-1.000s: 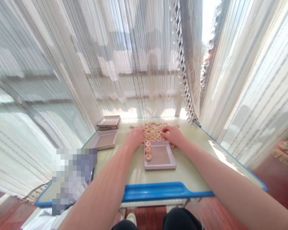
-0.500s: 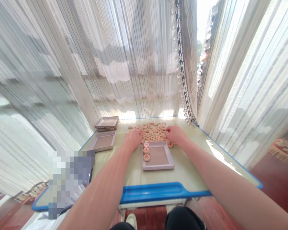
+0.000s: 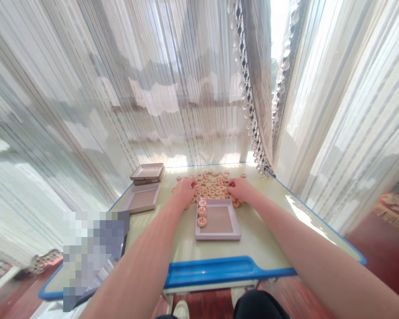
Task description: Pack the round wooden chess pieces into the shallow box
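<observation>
Round wooden Chinese chess pieces (image 3: 211, 191) with marked tops lie in a loose cluster on the table, many with red characters. At the cluster's left edge is my left hand (image 3: 185, 191), its fingers bent in and closed among the pieces. My right hand (image 3: 242, 189) is at the right edge, thumb and fingers drawn together at the nearest pieces. What either hand grips is hidden or too small to make out. Just in front of the cluster lies a shallow pale box tray (image 3: 217, 236), with three red-marked pieces (image 3: 202, 212) in a column along its left side.
A second shallow tray (image 3: 142, 198) lies at the left, with stacked box parts (image 3: 147, 170) behind it. A blurred-out object (image 3: 99, 252) covers the table's front left. The blue-edged table (image 3: 216, 271) has a moulded front groove. Sheer curtains (image 3: 186, 110) hang behind.
My right hand has shifted slightly left and down onto the pieces. My left hand stays at its side of the cluster. The view has tilted slightly; the tray's three pieces stay put.
</observation>
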`<state>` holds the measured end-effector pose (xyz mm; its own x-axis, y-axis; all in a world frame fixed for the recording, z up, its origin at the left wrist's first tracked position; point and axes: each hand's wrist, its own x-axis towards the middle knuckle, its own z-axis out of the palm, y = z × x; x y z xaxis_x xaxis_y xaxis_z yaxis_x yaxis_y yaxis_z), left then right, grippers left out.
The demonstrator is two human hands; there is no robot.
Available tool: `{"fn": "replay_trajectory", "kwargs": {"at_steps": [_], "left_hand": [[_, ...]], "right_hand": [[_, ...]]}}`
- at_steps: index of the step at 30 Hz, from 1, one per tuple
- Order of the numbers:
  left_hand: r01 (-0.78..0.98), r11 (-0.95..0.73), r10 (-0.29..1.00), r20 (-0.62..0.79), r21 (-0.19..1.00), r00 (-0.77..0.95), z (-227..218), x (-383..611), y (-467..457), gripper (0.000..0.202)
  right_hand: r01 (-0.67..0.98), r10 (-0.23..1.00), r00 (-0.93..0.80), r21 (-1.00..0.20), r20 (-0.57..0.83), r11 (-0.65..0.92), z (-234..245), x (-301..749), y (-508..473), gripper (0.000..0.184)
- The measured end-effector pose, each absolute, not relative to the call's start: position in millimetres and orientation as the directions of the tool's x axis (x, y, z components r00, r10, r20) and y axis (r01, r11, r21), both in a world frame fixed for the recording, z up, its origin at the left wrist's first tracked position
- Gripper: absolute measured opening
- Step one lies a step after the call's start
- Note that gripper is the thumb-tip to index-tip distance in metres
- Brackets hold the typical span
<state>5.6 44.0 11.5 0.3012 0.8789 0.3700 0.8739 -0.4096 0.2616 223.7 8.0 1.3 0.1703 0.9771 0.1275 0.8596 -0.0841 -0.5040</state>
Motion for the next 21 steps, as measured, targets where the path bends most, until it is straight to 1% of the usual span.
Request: {"fn": "replay_trajectory", "kwargs": {"at_steps": [4,8,11,13,15,18,21], "left_hand": [[0.864,-0.440,0.864,0.378,0.244,0.333,10,5,46,0.019],[0.858,-0.438,0.874,0.349,0.269,0.337,10,5,45,0.021],[0.860,-0.436,0.880,0.328,0.265,0.345,12,6,42,0.022],[0.865,-0.429,0.880,0.335,0.259,0.336,12,7,40,0.024],[0.862,-0.434,0.876,0.344,0.262,0.337,11,8,38,0.027],[0.838,-0.476,0.858,0.347,0.265,0.378,11,9,37,0.029],[0.824,-0.506,0.843,0.347,0.254,0.411,11,9,36,0.030]], "right_hand": [[0.823,0.980,0.159,-0.564,0.117,-0.066,4,220,5,0.027],[0.812,0.972,0.142,-0.583,0.189,-0.005,4,220,5,0.021],[0.808,0.960,0.128,-0.588,0.249,0.045,4,221,6,0.017],[0.819,0.951,0.113,-0.568,0.289,0.076,3,221,6,0.016],[0.850,0.937,0.077,-0.513,0.340,0.117,2,222,7,0.016],[0.882,0.915,-0.001,-0.432,0.404,0.191,0,223,7,0.021],[0.877,0.901,-0.069,-0.405,0.428,0.259,0,225,7,0.023]]}}
